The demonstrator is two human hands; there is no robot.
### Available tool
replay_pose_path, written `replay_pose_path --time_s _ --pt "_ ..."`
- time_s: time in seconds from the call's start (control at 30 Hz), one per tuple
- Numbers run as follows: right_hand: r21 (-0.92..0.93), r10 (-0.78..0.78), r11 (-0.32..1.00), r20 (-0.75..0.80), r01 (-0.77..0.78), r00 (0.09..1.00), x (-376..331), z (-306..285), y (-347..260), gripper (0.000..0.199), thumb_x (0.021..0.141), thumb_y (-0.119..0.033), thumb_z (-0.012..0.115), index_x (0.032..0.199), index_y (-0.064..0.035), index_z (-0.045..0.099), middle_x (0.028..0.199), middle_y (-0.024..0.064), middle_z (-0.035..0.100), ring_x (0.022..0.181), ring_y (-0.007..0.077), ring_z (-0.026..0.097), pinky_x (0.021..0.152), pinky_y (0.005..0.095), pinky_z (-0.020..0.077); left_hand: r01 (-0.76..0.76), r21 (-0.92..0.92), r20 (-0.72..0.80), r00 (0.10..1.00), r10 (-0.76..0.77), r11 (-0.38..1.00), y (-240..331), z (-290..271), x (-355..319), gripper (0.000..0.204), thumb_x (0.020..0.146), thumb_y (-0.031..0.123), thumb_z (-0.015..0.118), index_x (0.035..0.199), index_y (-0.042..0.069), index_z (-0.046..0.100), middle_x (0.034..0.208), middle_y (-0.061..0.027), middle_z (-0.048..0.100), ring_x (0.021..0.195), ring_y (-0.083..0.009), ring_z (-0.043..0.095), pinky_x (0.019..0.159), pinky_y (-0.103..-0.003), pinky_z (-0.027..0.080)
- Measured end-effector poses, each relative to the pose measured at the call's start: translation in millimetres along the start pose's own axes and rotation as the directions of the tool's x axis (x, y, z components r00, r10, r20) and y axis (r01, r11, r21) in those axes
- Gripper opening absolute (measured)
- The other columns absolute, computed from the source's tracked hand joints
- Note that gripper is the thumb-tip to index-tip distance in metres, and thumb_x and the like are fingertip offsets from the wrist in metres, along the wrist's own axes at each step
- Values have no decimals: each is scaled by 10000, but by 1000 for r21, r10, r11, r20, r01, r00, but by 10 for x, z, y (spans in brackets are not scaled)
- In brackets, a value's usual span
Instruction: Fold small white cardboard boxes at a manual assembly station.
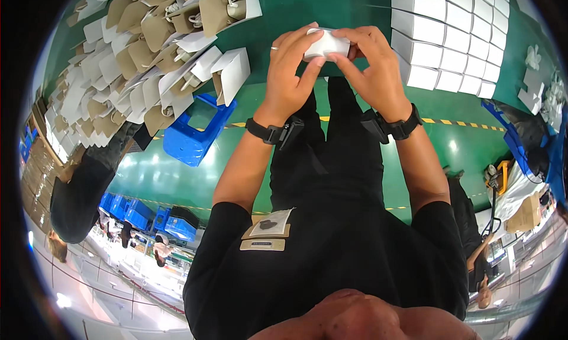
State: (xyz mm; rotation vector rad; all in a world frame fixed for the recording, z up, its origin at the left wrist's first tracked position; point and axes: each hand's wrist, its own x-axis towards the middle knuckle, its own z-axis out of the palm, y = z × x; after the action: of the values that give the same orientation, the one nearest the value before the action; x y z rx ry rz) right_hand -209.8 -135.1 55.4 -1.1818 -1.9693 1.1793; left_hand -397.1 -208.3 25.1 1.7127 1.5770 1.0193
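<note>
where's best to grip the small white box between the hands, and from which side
The small white box is probably best gripped at its bare middle, coming from the far side, toward the picture's top: the left hand and right hand cover its ends, leaving the face between them exposed.

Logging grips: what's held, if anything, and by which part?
A small white box, held at its left end by the left hand, right end by the right hand.
</note>
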Motion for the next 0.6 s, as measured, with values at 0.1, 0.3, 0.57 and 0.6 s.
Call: replay_pose_path --time_s 0.1,0.3,0.57,0.6 --pt "63 94 993 55 -98 994 -13 -14 7 302 871 -57 803 1164 -68 733 986 72 644 780 160 631 700 280 543 100 -93 -50 993 -105 991 111 52 21 423 1003 129 639 1416 53 584 1335 -130 631 1239 -273 570 914 -345 545" --pt "90 70 994 -3 -69 998 -61 41 51 238 898 -64 779 1135 -56 752 995 75 633 792 154 622 701 269 535 166 -201 -59 982 -181 965 132 1 63 298 1017 128 613 1301 59 667 1312 -130 628 1167 -274 607 892 -340 550" --pt "177 185 970 -79 -169 980 -94 98 73 154 961 -91 732 1103 -49 774 976 49 623 814 122 608 702 243 508 285 -277 -95 942 -322 918 247 5 128 208 1037 139 596 1185 61 721 1224 -122 666 1051 -222 653 786 -304 561" --pt "172 155 976 -93 -137 984 -116 108 69 151 967 -94 729 1102 -45 772 976 46 622 820 115 606 705 241 505 275 -255 -90 948 -306 927 262 -10 115 211 1045 137 590 1189 51 717 1213 -113 669 1050 -191 647 780 -275 542"
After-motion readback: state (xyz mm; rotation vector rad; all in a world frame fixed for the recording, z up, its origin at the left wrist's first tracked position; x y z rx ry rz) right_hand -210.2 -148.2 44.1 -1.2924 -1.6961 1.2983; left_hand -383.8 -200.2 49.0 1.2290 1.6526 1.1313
